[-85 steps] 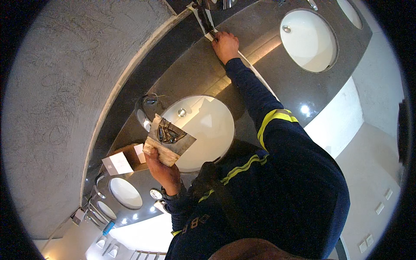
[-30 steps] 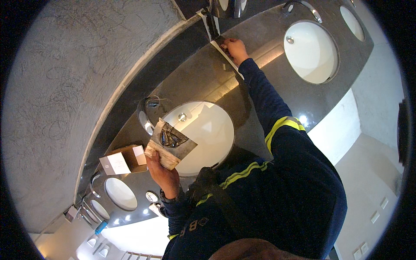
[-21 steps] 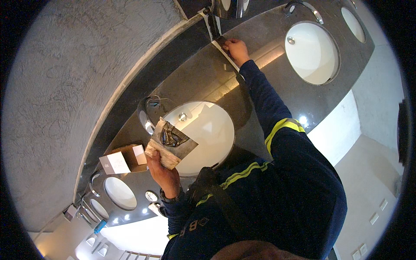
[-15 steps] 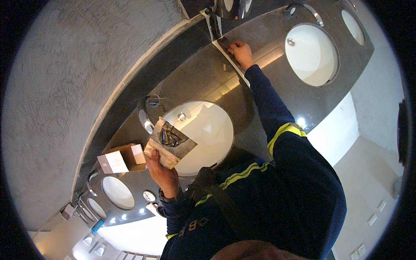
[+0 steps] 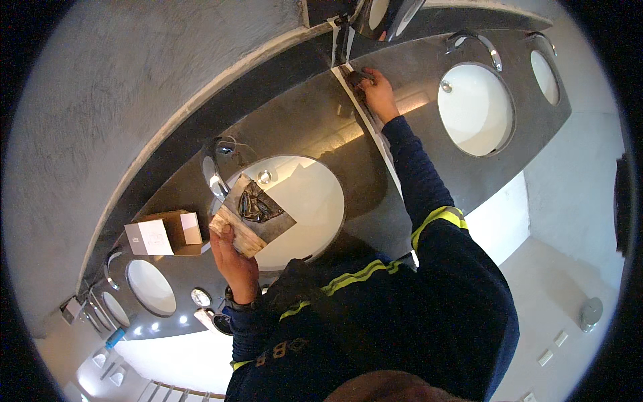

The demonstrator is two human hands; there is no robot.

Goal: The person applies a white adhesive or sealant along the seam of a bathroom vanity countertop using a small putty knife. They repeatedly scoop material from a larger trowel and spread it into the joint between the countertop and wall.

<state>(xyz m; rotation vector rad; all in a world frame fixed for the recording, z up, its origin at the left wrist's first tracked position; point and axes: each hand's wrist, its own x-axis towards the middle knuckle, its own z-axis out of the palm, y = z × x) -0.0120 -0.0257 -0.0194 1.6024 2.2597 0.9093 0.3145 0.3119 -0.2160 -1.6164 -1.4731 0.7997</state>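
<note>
My left hand [image 5: 236,260] grips a square grey board [image 5: 274,228] by the pale wooden strip along its edge. A dark, glossy mound of paste [image 5: 256,204] lies on the board, which is held above the near white basin [image 5: 321,208]. At the far end of a seam in the dark countertop, my right hand [image 5: 379,94] is closed around a small dark flat thing [image 5: 359,78]; its kind is mostly hidden by the fingers. White tape [image 5: 372,126] runs along the seam, and more tape [image 5: 338,43] goes up the backsplash.
A chrome faucet [image 5: 211,171] rises behind the near basin. An open cardboard box [image 5: 161,234] stands on the counter to the left. Another basin [image 5: 475,107] and a curved faucet [image 5: 492,50] are at the right. A rough grey wall [image 5: 147,87] borders the counter.
My view has shifted, so the counter appears moved. My right hand stays near the seam's far end, with the dark piece now tilted and more visible. The board remains in my left hand.
</note>
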